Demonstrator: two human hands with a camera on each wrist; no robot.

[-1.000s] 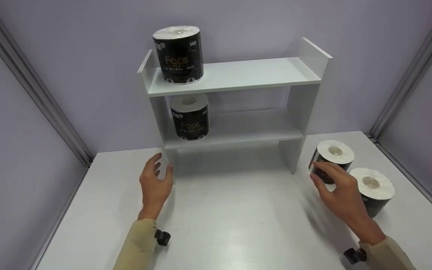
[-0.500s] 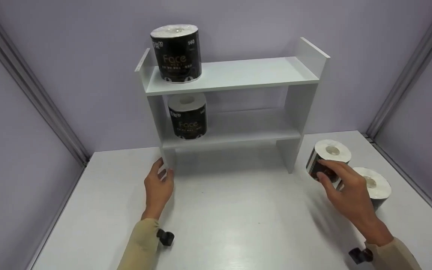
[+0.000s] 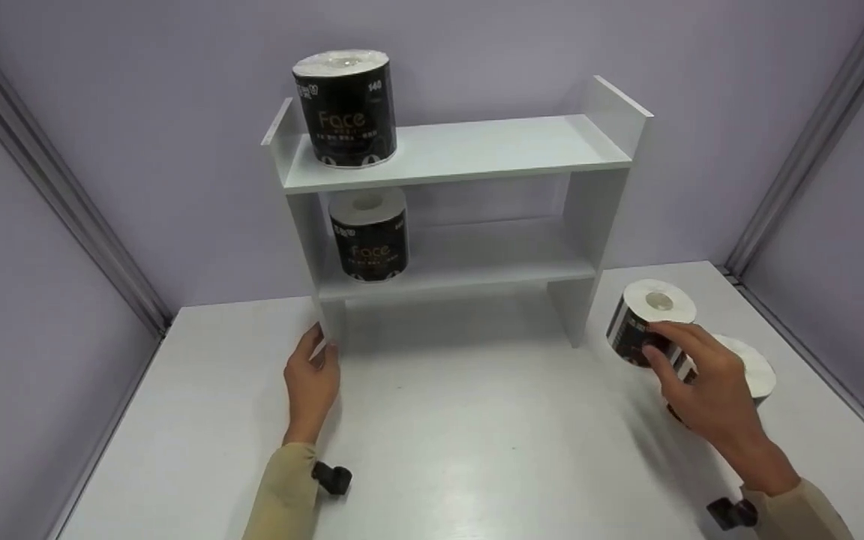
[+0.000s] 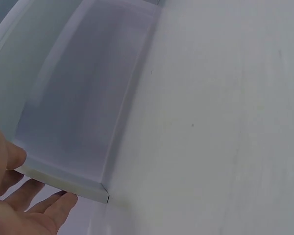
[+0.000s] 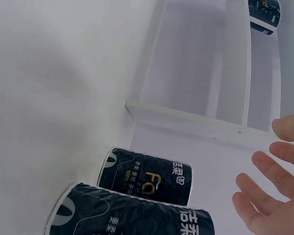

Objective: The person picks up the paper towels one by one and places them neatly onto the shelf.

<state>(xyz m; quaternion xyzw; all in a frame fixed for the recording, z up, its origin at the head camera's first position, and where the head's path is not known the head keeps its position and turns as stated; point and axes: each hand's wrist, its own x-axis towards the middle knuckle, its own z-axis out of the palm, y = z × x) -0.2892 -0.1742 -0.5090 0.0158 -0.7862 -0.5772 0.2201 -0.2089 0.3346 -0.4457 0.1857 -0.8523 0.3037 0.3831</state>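
In the head view, my left hand (image 3: 310,390) holds the lower front of the left side panel of a white two-tier shelf (image 3: 477,150). The left wrist view has the thumb on one face of that panel (image 4: 59,180) and the fingers on the other. My right hand (image 3: 709,382) has loosely bent fingers, holds nothing, and hovers by two black-wrapped toilet rolls. Partly hidden behind it is the nearer roll (image 3: 756,369); the farther roll (image 3: 631,334) stands just beyond. Apart from both rolls, the right hand (image 5: 279,181) shows spread fingers in the right wrist view.
One matching roll (image 3: 349,116) stands at the left of the top shelf, another (image 3: 373,247) at the left of the middle shelf. The shelf stands on a white table (image 3: 447,450), against a pale wall (image 3: 492,60). Metal-framed panels flank both sides.
My left hand has moved up to the shelf's left panel and taken hold of it. The right hand has drifted right, across the nearer roll. The rolls keep their places.
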